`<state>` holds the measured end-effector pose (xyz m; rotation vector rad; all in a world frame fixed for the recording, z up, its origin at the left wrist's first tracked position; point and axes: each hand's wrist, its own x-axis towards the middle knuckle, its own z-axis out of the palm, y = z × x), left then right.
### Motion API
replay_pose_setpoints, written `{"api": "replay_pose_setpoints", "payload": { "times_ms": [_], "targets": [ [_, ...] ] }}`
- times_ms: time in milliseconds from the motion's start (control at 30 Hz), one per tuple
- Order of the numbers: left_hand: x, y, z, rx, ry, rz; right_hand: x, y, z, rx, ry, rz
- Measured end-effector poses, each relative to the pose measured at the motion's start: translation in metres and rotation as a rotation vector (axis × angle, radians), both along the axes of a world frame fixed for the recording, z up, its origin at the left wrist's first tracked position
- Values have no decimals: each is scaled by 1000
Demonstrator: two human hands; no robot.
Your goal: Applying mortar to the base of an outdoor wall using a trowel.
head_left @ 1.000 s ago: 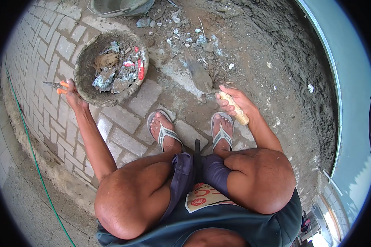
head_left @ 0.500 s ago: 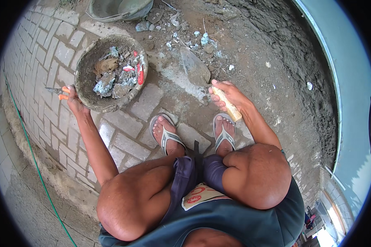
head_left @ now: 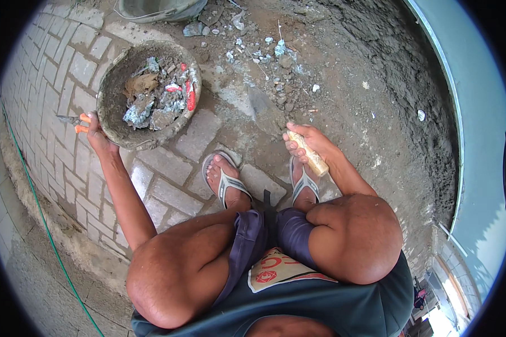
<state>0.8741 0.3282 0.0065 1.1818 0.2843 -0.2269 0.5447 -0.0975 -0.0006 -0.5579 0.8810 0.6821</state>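
My left hand (head_left: 102, 137) is closed round the orange handles of a pair of pliers (head_left: 80, 120), jaws pointing away to the left. It is right beside the rim of a mud-caked basin (head_left: 108, 126), perhaps touching it. Inside the basin lie clods of soil, grey-blue lumps (head_left: 139, 112) and red scraps (head_left: 191, 96). In my right hand (head_left: 312, 140) is a trowel, gripped by its pale yellow wooden handle (head_left: 309, 154). The trowel's dirt-covered blade (head_left: 264, 110) is low over the soil, pointing away from me; whether it touches cannot be made out.
A second basin (head_left: 163, 10) stands at the far left. Stones and bluish debris (head_left: 279, 49) are scattered on the soil ahead. Paving bricks (head_left: 84, 70) cover the left, crossed by a green hose (head_left: 45, 216). A pale blue-green wall (head_left: 478, 112) borders the right. My sandalled feet (head_left: 225, 177) are between the hands.
The trowel blade has drawn back toward me across the soil, leaving more of the small rubble beyond it visible. My left hand keeps its place by the basin; the view has shifted slightly.
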Motion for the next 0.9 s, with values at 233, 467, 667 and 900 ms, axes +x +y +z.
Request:
{"api": "replay_pose_setpoints", "payload": {
  "times_ms": [233,467,667,900],
  "targets": [
    [0,1,0,-82,64,-7,-4,-13,36,-224,-127,64],
    [-1,8,-4,-230,17,-84,-5,-2,28,-341,-110,516],
    [-26,11,-3,-201,-36,-40,107,16,-24,-202,-267,275],
    [-38,21,-8,-198,45,115,131,31,-18,-63,-299,342]
  ]
}}
